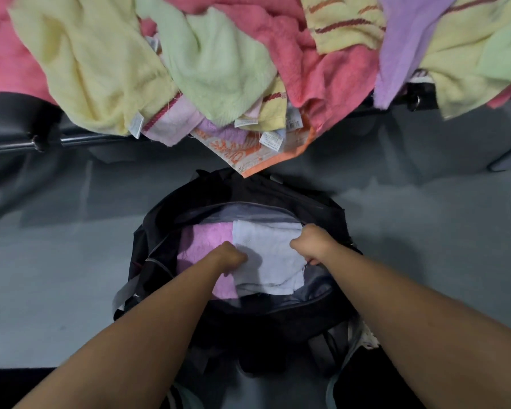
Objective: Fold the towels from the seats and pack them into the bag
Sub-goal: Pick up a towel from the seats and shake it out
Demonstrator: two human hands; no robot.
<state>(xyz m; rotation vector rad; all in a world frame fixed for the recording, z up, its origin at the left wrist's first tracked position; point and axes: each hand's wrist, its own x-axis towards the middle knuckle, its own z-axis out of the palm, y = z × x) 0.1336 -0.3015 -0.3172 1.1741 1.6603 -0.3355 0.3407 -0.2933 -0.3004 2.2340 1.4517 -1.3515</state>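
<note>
A black bag (278, 190) lies open on the grey floor in front of me. Inside it a folded pale blue towel (275, 261) lies on the right, beside a folded pink towel (201, 240) on the left. My left hand (229, 256) grips the left edge of the pale blue towel with curled fingers. My right hand (313, 242) grips its right edge close to the bag's rim. Both hands are down inside the bag's opening.
A heap of unfolded towels covers the seats at the top: pale yellow (80, 60), light green (219, 69), pink-red (322, 72), purple (404, 45) and an orange patterned one (257, 152) hanging over the edge. A metal seat rail (80, 140) runs on the left. Grey floor (56, 261) surrounds the bag.
</note>
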